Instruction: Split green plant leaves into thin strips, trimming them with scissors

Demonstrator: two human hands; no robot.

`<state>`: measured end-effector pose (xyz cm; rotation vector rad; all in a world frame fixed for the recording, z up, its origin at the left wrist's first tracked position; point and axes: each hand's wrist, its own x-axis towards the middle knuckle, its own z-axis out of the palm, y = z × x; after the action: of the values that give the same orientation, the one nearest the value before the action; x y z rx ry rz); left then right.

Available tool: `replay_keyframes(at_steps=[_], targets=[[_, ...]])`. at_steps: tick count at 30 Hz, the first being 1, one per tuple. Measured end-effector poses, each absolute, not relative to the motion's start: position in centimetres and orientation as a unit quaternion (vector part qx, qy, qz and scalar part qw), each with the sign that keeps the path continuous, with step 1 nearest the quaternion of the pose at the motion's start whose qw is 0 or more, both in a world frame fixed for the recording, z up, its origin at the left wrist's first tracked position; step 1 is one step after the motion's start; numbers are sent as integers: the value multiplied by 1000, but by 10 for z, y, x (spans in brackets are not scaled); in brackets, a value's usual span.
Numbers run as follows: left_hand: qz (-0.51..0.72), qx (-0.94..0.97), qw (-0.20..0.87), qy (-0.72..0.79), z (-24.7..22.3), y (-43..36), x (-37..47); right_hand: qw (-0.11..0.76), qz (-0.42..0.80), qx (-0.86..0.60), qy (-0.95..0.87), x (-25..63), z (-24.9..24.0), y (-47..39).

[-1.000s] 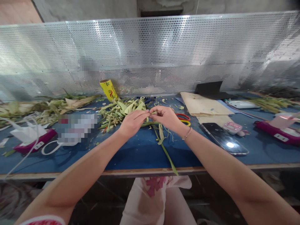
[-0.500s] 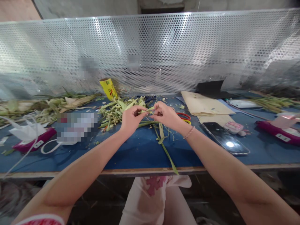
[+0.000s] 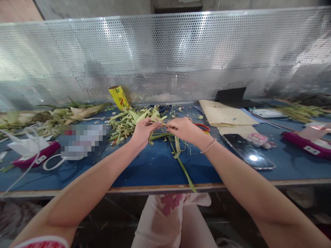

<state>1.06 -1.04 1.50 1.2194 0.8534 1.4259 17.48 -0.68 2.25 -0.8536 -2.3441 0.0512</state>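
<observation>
Above the blue tabletop, my left hand is closed in a pinch on a pale green leaf strip. Close to its right, my right hand has thumb and fingers pressed together; whatever thin piece lies between them is too small to name. Behind and left of my left hand spreads a pile of green plant pieces. Long green stalks with a leaf lie under and in front of my hands, one reaching the table's front edge. Scissors with red and yellow handles are partly hidden behind my right wrist.
A yellow tube leans near the perforated metal screen. Dry husks lie at left, beside a purple tissue box. On the right are brown paper, a phone and a pink case.
My left hand has shifted slightly left and down, with its fingers closer together. My right hand has turned so that its back shows more and its fingers point left. The view has shifted slightly.
</observation>
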Motion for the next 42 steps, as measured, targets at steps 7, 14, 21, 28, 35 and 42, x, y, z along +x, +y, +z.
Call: replay_keyframes(at_steps=[7, 14, 21, 28, 35, 42], targets=[[574, 508, 540, 347, 10, -5, 6, 322, 87, -285, -899, 177, 24, -8], [521, 524, 574, 352, 13, -9, 8, 260, 178, -278, -907, 190, 28, -6], [494, 511, 599, 368, 16, -8, 6, 211, 257, -240, -912, 184, 31, -15], [541, 462, 597, 371, 24, -5, -1, 287, 384, -190, -857, 186, 29, -10], [574, 539, 512, 344, 13, -2, 2, 395, 467, -291, -735, 186, 25, 0], [564, 607, 437, 351, 8, -6, 5, 345, 200, -398, -826, 174, 30, -18]])
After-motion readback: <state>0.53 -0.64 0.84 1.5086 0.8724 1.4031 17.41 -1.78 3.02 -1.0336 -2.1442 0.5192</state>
